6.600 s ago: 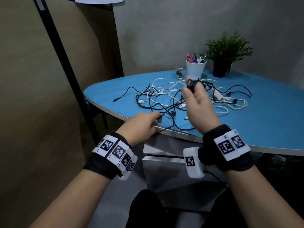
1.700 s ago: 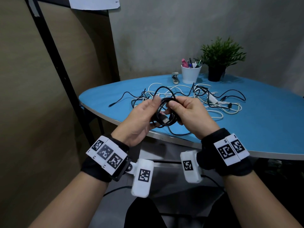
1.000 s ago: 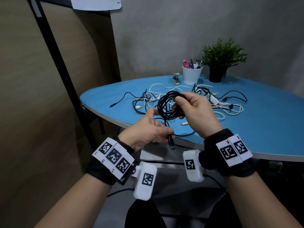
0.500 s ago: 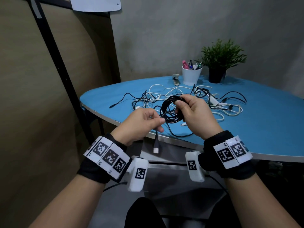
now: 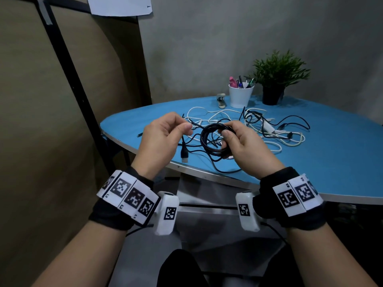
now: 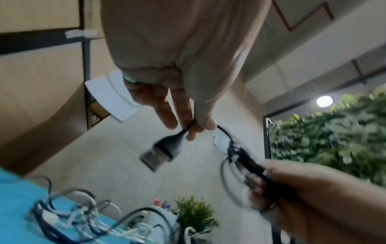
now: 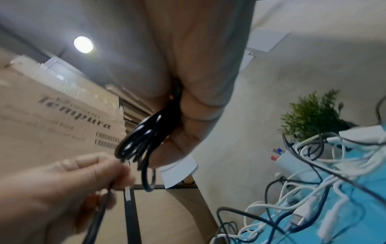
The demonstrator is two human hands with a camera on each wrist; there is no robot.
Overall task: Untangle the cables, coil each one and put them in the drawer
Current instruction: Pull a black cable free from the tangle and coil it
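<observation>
The right hand [image 7: 188, 92] grips a coiled black cable [image 7: 144, 140], its loops protruding below the curled fingers. The left hand [image 7: 62, 186], lower left, pinches a trailing black strand. A blue worktop [image 7: 359, 231] at right carries tangled white and black cables [image 7: 313, 194]. A green potted plant [image 7: 313, 115] stands behind. A printed cardboard box [image 7: 52, 125] is at left.

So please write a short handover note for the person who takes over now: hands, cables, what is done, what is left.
Right hand grips the coiled black USB cable.
Left hand pinches its free end, USB plug hanging below.
Tangle of black and white cables lies on the blue table.
Done: one cable almost coiled.
Left: finish it, coil the others, put all in the drawer; none visibly open.
</observation>
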